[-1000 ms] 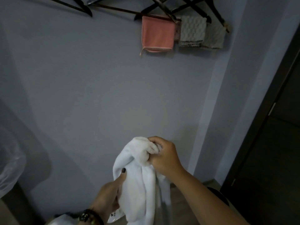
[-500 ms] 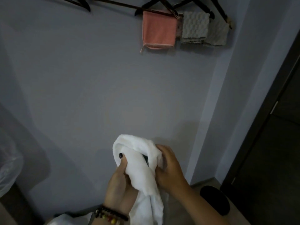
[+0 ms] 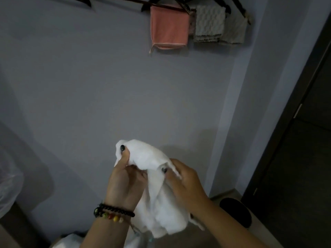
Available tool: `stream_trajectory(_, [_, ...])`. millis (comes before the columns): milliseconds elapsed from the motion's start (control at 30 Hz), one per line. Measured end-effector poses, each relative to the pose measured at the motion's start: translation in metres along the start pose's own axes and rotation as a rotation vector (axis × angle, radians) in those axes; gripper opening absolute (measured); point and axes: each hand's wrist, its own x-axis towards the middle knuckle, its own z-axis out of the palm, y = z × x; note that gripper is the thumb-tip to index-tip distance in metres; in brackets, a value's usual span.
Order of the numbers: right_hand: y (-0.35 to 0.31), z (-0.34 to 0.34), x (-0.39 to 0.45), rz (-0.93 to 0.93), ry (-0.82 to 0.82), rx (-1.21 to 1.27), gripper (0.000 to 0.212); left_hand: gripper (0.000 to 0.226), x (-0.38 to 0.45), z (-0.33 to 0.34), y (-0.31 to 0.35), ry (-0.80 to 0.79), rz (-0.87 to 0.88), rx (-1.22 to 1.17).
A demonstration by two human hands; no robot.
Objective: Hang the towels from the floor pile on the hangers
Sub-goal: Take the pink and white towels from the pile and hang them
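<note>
Where hangers [image 3: 162, 1] cross, grey wall [image 3: 89, 86]

Bunched white towel [image 3: 157, 199] held up midair; pink towel [image 3: 169, 26], two grey towels [image 3: 209, 24] draped over dark hangers [image 3: 182, 6] above.

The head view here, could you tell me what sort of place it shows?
Probably a home closet or laundry corner: dark hangers on a rail carry a pink towel, beside a dark door, while both hands hold a white towel.
</note>
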Motion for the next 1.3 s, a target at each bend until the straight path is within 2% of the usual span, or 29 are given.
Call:
stream_trajectory(100, [-0.005, -0.004, 0.022, 0.058, 0.124, 0.084, 0.019, 0.047, -0.002, 0.001, -0.001, 0.008, 0.003, 0.019])
stream_trajectory(233, [-0.021, 0.005, 0.048, 0.045, 0.145, 0.01, 0.026, 0.028, -0.008, 0.002, 0.002, -0.081, 0.034, 0.136])
stream_trajectory(333, [-0.027, 0.011, 0.061, 0.066, 0.147, -0.016, 0.025, 0.057, -0.012, -0.001, 0.004, -0.178, 0.085, 0.274])
stream_trajectory(400, [-0.028, 0.015, 0.068, 0.108, 0.168, -0.016, 0.026, 0.068, -0.015, -0.008, 0.003, -0.183, 0.145, 0.446])
stream_trajectory(500, [-0.025, 0.018, 0.076, 0.192, 0.226, 0.018, 0.027, 0.085, -0.025, -0.015, -0.004, -0.155, 0.235, 0.785])
stream_trajectory(567, [-0.021, 0.016, 0.081, 0.245, 0.258, 0.055, 0.026, 0.095, -0.03, -0.019, -0.016, -0.058, 0.239, 0.995])
stream_trajectory(600, [-0.018, 0.015, 0.083, 0.265, 0.275, 0.075, 0.025, 0.092, -0.031, -0.025, -0.023, -0.004, 0.254, 1.095])
stream_trajectory(633, [-0.017, 0.013, 0.086, 0.281, 0.296, 0.097, 0.024, 0.08, -0.031, -0.032, -0.031, 0.04, 0.281, 1.181])
stream_trajectory(700, [-0.015, 0.007, 0.091, 0.291, 0.346, 0.113, 0.022, 0.03, -0.03, -0.042, -0.039, 0.129, 0.378, 1.274])
stream_trajectory(733, [-0.014, 0.003, 0.093, 0.288, 0.367, 0.11, 0.024, 0.007, -0.029, -0.044, -0.04, 0.157, 0.393, 1.264])
stream_trajectory(867, [-0.005, -0.02, 0.095, 0.305, 0.377, 0.055, 0.036, 0.02, -0.026, -0.043, -0.026, 0.266, 0.427, 0.993])
stream_trajectory(967, [0.007, -0.037, 0.089, 0.307, 0.323, -0.12, 0.043, 0.027, -0.019, -0.034, -0.009, 0.401, 0.504, 0.935])
stream_trajectory(1100, [0.021, -0.059, 0.082, 0.264, 0.331, -0.322, 0.05, 0.041, -0.001, -0.033, 0.007, 0.462, 0.476, 0.832])
stream_trajectory(1200, [0.022, -0.07, 0.079, 0.199, 0.334, -0.376, 0.054, 0.029, 0.01, -0.022, 0.011, 0.454, 0.438, 0.807])
stream_trajectory(1300, [0.017, -0.074, 0.078, 0.077, 0.253, -0.385, 0.05, 0.024, 0.017, -0.006, 0.007, 0.312, 0.439, 0.862])
